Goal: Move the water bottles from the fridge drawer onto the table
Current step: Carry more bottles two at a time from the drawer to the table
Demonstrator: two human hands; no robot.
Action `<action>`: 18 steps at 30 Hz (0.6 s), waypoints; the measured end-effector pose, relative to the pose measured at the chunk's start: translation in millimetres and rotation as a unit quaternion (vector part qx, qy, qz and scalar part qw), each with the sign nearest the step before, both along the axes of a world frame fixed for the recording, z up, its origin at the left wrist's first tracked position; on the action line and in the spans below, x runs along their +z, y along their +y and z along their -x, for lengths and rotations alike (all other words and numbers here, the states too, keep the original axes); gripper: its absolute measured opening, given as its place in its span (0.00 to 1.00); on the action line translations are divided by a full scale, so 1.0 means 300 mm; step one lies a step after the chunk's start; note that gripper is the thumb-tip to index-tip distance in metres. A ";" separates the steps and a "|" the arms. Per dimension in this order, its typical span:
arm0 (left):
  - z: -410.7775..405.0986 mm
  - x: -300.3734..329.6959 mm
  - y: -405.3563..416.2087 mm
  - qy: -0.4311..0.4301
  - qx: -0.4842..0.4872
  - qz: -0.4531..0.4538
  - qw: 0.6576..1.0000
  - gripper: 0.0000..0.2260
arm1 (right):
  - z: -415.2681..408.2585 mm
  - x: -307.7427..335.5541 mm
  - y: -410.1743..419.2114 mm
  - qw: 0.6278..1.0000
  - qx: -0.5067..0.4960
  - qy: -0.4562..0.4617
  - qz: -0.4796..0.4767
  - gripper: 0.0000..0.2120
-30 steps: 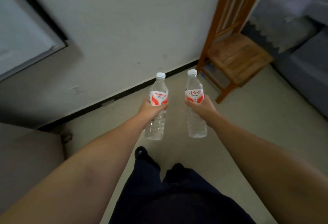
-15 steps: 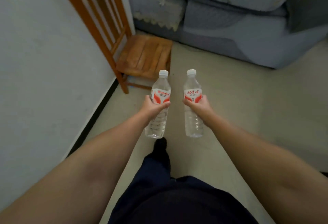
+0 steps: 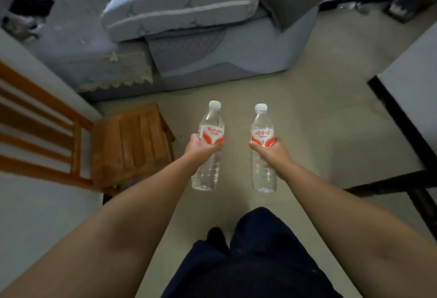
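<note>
- Beige floor (image 3: 314, 118) fills the centre of the view; a grey sofa (image 3: 212, 44) piled with cushions spans 11 to 1 o'clock; a wooden chair (image 3: 127, 141) stands at 9 o'clock against a pale wall (image 3: 35, 215).
- Cut off or unclear: only a corner of the white table (image 3: 411, 89) with its black frame shows at 3 o'clock, the rest running out of frame; the chair's back is cropped at the left edge; items on the floor at 1 to 2 o'clock are too blurred to identify; the fingers of both hands are mostly hidden behind the bottles.
- Left bottle (image 3: 209, 146): clear, white cap, red-and-white label; long axis near vertical, cap toward 12 o'clock, leaning slightly right; held in the air above the floor.
- Right bottle (image 3: 263, 148): same type; long axis near vertical, cap toward 12 o'clock; held in the air just beside the left bottle, the two apart and not touching.
- Left hand (image 3: 201, 150): forearm extended forward from 7 o'clock; fingers and thumb wrapped round the left bottle at the label's lower edge.
- Right hand (image 3: 272, 152): forearm extended from 5 o'clock; wrapped round the right bottle at the same height.
- Dark trousers (image 3: 255, 262) and one dark shoe (image 3: 216, 236) show at 6 o'clock.
</note>
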State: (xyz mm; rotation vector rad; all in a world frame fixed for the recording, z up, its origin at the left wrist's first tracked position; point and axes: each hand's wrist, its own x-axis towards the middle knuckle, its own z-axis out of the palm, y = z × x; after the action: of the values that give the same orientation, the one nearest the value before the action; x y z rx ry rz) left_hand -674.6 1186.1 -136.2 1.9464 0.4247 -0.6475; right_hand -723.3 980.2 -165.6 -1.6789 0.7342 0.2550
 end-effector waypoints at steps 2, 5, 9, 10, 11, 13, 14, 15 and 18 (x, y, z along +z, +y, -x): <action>-0.084 -0.001 -0.095 0.003 -0.044 -0.002 0.999 0.30 | -0.043 -0.009 -0.078 0.999 -0.034 0.001 0.001 0.34; -0.201 -0.010 -0.262 0.006 -0.104 -0.012 0.994 0.31 | -0.106 -0.043 -0.217 0.996 -0.091 0.008 0.003 0.41; -0.360 -0.043 -0.496 0.008 -0.139 0.003 0.990 0.30 | -0.199 -0.063 -0.418 0.991 -0.137 0.014 0.000 0.33; -0.414 -0.046 -0.580 0.007 -0.152 0.006 0.988 0.29 | -0.234 -0.065 -0.493 0.987 -0.157 0.016 0.001 0.31; -0.458 -0.050 -0.652 0.008 -0.164 0.005 0.986 0.28 | -0.263 -0.068 -0.562 0.985 -0.171 0.020 0.003 0.29; -0.539 -0.037 -0.787 0.011 -0.189 0.007 0.982 0.28 | -0.314 -0.053 -0.694 0.981 -0.192 0.025 0.009 0.30; -0.577 -0.032 -0.857 0.013 -0.207 0.009 0.978 0.29 | -0.336 -0.040 -0.758 0.979 -0.203 0.024 0.013 0.31; -0.616 -0.029 -0.926 0.016 -0.224 0.010 0.975 0.32 | -0.355 -0.030 -0.823 0.976 -0.217 0.022 0.017 0.32; -0.707 -0.031 -1.123 0.010 -0.280 0.003 0.960 0.35 | -0.392 0.007 -0.984 0.962 -0.272 0.011 0.026 0.30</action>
State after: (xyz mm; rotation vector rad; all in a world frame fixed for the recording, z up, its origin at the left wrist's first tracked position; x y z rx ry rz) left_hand -462.4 849.2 -145.4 2.0619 -0.1320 -1.0229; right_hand -605.6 684.9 -163.4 -1.4566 1.1924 -0.1355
